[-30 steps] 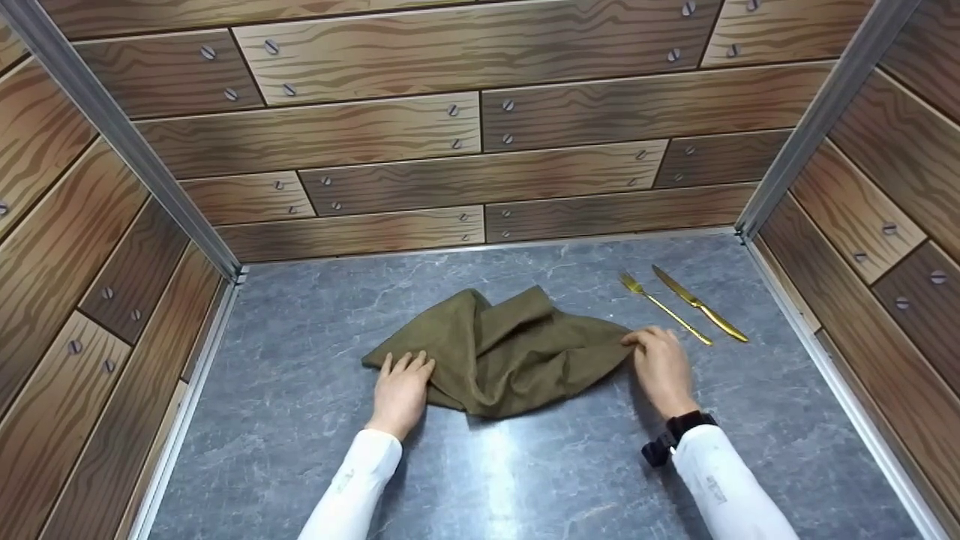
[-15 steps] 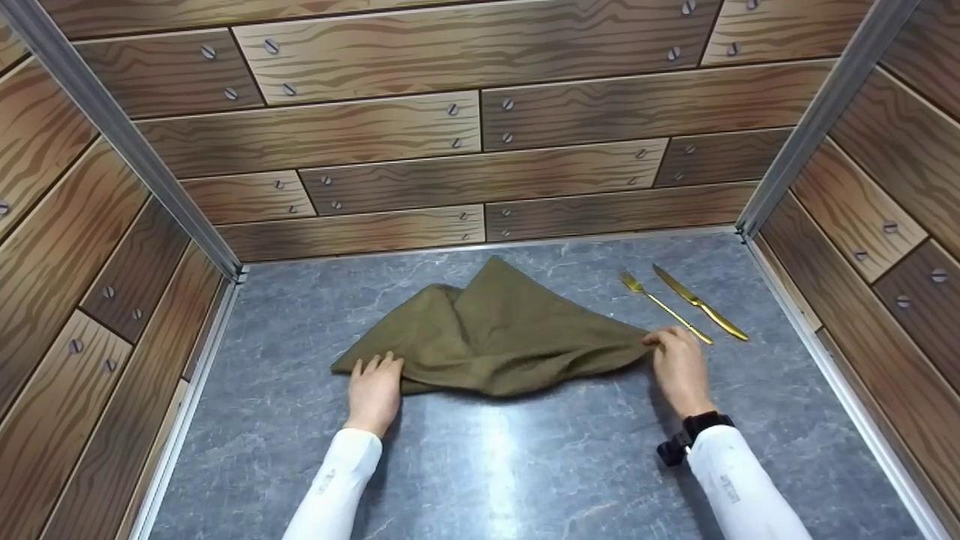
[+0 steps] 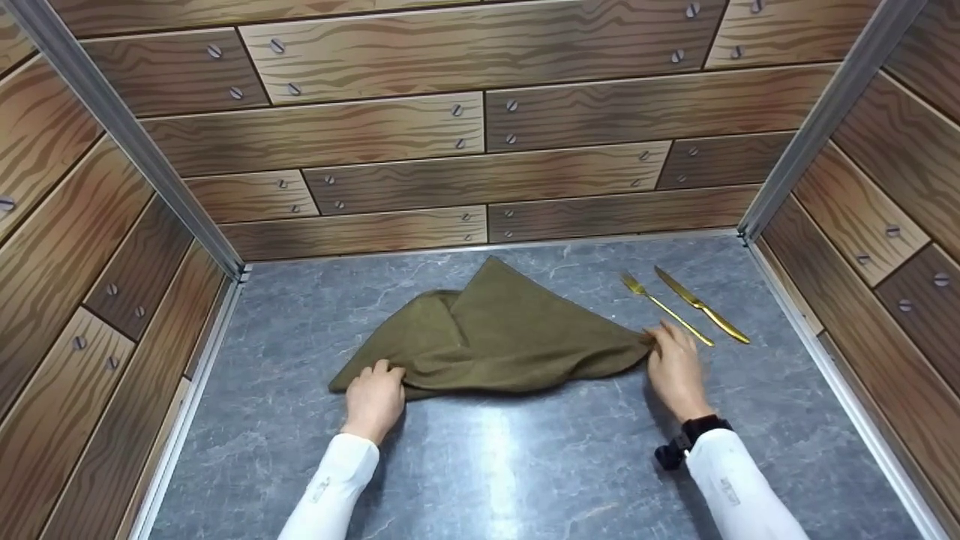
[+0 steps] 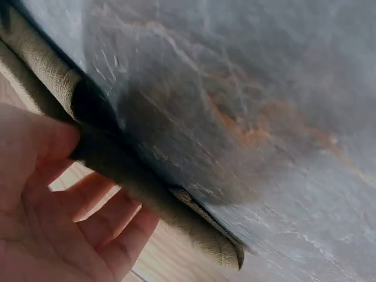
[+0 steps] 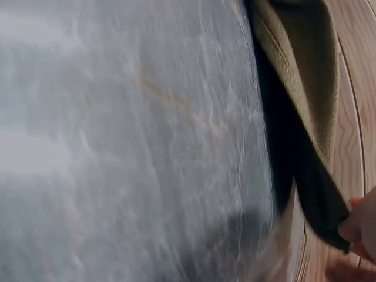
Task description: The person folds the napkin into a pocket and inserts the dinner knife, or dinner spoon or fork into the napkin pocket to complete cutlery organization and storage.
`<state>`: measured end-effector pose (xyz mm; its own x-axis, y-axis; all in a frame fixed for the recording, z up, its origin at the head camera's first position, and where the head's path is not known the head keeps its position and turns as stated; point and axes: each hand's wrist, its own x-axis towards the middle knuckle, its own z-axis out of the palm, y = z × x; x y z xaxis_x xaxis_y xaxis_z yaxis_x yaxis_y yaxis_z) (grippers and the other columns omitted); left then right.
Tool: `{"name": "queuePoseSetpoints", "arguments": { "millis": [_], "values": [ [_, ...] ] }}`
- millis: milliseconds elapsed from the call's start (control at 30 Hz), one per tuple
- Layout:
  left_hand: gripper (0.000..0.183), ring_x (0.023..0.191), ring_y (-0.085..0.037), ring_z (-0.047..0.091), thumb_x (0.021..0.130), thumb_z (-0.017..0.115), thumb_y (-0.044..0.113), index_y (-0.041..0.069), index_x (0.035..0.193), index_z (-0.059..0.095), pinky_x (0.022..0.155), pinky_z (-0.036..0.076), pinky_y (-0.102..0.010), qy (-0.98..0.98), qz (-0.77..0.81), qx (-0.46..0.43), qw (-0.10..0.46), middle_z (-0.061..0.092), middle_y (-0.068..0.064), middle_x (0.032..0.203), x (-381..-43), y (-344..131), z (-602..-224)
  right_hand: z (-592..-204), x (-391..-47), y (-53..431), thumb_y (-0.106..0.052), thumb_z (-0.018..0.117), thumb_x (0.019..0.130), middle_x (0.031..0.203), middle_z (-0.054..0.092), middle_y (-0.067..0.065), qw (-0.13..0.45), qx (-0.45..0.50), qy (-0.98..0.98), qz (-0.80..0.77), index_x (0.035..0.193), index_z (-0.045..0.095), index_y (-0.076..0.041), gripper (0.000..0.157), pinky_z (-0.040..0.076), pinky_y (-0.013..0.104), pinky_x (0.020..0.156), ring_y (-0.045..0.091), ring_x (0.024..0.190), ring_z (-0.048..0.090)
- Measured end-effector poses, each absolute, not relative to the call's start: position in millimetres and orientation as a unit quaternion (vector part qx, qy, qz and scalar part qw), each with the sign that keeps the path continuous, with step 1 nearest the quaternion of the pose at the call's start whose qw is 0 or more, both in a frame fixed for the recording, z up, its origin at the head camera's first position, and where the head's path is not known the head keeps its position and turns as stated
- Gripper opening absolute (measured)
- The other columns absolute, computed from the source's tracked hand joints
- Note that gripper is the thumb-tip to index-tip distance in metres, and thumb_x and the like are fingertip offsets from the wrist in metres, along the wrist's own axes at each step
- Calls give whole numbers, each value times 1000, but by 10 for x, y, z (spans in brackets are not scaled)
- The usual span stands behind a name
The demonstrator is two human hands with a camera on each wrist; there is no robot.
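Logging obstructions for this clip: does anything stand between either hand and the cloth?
Nothing visible does: the left hand and right hand both grip the olive-brown cloth directly. The fork and knife lie aside, not between.

The cloth is plain olive brown. The fork and knife are gold. The tabletop is blue-grey marble-patterned, with pale veins and some orange streaks. Brown plank-print walls bear dark grain and grey screw heads. The sleeves are white, the wristband black.
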<state>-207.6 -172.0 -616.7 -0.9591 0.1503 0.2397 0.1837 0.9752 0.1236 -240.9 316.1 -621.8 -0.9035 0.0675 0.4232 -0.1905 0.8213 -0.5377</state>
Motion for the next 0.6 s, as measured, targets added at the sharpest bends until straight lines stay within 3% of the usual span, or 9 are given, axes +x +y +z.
{"name": "queuePoseSetpoints", "arguments": {
  "millis": [100,200,367,467,600],
  "values": [
    [16,91,-41,61,90,63,14,7,100,74,66,52,-54,-986,-81,-93,109,62,-17,126,-2035,-1700,-6158,-6199,-2362,3089,8,56,85,133,52,27,231,30,-930,283,120,65,4,36,34,61,101,48,126,40],
    [14,93,-41,61,91,64,16,5,96,71,65,53,-53,-986,-84,-103,97,58,-18,133,-1978,-1676,-6137,-6180,-2299,2996,3,58,84,124,55,23,233,18,-932,277,116,65,1,33,39,58,91,44,116,45],
    [13,89,-41,62,89,66,17,4,92,66,66,53,-53,-987,-90,-113,72,57,-22,131,-1862,-1606,-6081,-6198,-2219,2815,-4,60,88,106,64,18,169,32,-947,271,108,67,-2,21,46,55,84,39,99,57],
    [13,81,-41,63,86,68,16,4,89,64,64,53,-52,-986,-95,-126,61,60,-25,124,-1789,-1563,-6028,-6248,-2194,2679,-10,62,92,108,66,16,123,57,-955,264,112,67,-3,22,47,54,87,37,101,60],
    [19,65,-37,60,82,71,20,5,86,62,56,51,-50,-982,-99,-155,32,61,-19,94,-1715,-1513,-5941,-6323,-2196,2510,-16,63,94,116,65,16,109,84,-959,246,122,65,-2,32,45,52,93,37,109,57]
  ]
}}
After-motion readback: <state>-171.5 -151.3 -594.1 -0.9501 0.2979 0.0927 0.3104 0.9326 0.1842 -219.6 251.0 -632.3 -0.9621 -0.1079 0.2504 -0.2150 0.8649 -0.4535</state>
